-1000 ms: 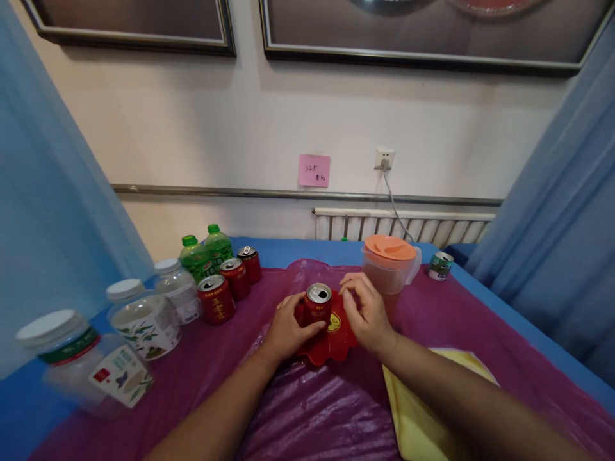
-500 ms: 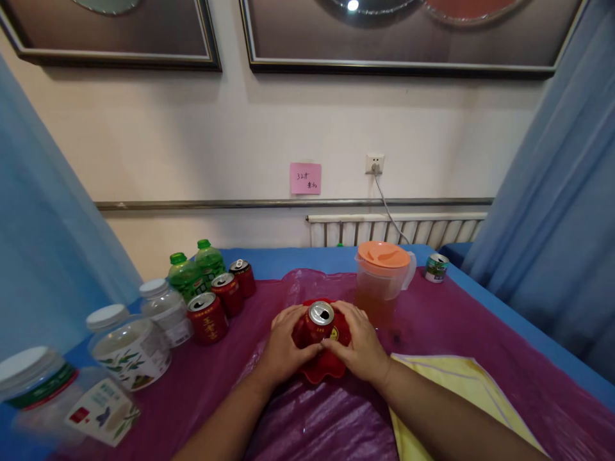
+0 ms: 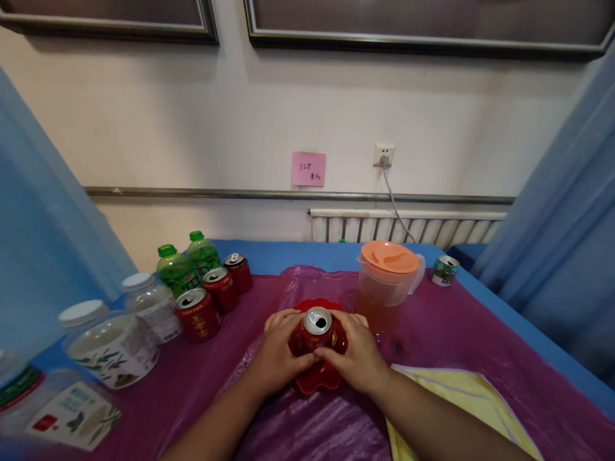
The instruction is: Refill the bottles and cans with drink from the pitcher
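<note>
A red drink can (image 3: pixel 317 323) with an opened silver top stands upright between my two hands. Around its left side curls my left hand (image 3: pixel 276 349), closed on it. From the other side my right hand (image 3: pixel 358 349) grips the same can, and the thumbs meet at its front. Under the can and hands lies a red scalloped dish (image 3: pixel 319 382). Most of the can's body is hidden by my fingers. Just beyond my right hand stands a clear pitcher (image 3: pixel 384 291) with an orange lid and some amber liquid in it.
Several red cans (image 3: pixel 198 317), green bottles (image 3: pixel 175 269) and clear white-lidded jars (image 3: pixel 110 352) stand at the left. A yellow cloth (image 3: pixel 461 397) lies at the right on the purple plastic sheet (image 3: pixel 442 333). A green can (image 3: pixel 444 272) stands at the back right.
The view has shifted slightly, with the picture frames higher and the items at the left further left. Both hands stay around the red can, which looks slightly lower in the view.
</note>
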The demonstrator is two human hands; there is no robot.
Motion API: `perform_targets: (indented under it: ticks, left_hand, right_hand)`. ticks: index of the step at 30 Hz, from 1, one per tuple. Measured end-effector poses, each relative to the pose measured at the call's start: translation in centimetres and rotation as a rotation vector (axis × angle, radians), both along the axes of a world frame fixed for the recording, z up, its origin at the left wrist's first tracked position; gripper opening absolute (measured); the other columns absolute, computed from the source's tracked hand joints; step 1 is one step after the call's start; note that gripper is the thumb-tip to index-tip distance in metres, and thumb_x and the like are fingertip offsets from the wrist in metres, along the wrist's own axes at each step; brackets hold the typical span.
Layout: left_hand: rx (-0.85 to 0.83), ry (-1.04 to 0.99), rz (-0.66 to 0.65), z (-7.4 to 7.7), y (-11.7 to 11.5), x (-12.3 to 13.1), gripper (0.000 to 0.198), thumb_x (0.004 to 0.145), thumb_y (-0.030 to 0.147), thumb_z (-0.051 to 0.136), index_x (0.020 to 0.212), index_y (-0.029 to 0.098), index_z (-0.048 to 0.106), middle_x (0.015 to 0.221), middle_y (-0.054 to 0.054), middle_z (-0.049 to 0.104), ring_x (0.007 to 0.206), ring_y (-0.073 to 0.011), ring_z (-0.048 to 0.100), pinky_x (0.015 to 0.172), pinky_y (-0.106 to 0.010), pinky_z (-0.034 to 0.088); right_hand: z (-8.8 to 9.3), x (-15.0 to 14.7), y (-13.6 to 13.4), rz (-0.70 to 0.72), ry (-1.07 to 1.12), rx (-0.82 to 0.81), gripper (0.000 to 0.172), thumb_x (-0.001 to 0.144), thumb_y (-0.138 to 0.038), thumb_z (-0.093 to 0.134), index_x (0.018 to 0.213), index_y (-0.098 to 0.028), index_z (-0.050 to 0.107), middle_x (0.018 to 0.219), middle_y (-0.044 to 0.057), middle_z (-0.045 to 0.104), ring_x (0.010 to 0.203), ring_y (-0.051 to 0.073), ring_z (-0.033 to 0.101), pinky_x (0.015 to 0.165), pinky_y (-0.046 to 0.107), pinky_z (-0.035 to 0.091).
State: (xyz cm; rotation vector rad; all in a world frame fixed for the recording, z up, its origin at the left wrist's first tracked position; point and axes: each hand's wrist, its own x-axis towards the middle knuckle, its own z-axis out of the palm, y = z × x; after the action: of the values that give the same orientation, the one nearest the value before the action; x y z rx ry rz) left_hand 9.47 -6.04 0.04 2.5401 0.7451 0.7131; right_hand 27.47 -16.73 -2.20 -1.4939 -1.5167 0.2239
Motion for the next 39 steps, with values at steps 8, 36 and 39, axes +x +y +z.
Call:
perform_targets:
  ticks: [8, 36, 39]
  left_hand:
    - [-0.021, -0.005, -0.029, -0.3, -0.4, -0.1, 0.064, 0.078, 0.065, 0.073, 0.129, 0.026, 0.064, 0.126, -0.009, 0.069, 0.119, -0.0329, 0.057, 0.107, -0.051, 0.039]
    - [-0.005, -0.127, 0.104, -1.5, 1.7, 0.3, 0.058, 0.084, 0.056, 0.061, 0.131, 0.022, 0.062, 0.132, -0.012, 0.067, 0.122, -0.032, 0.064, 0.107, -0.05, 0.05]
    - [-0.009, -0.131, 0.103, -1.6, 1.8, 0.2, 0.055, 0.085, 0.055, 0.061, 0.13, 0.022, 0.063, 0.132, -0.011, 0.068, 0.121, -0.0317, 0.064, 0.106, -0.049, 0.051]
  right_hand:
    - [-0.3, -0.5, 0.1, -0.029, 0.026, 0.005, 0.067, 0.072, -0.029, 0.084, 0.134, -0.024, 0.057, 0.131, 0.008, 0.068, 0.118, 0.03, 0.061, 0.105, 0.049, 0.04]
    - [0.3, 25.5, -9.4, -0.946, 0.068, -0.098, 0.075, 0.067, -0.064, 0.07, 0.12, -0.011, 0.064, 0.113, 0.019, 0.073, 0.104, 0.033, 0.069, 0.091, 0.043, 0.052]
    - [-1.0, 28.6, -8.1, -1.023, 0.068, -0.162, 0.075, 0.067, -0.062, 0.071, 0.119, -0.008, 0.065, 0.111, 0.023, 0.073, 0.103, 0.036, 0.069, 0.089, 0.046, 0.052]
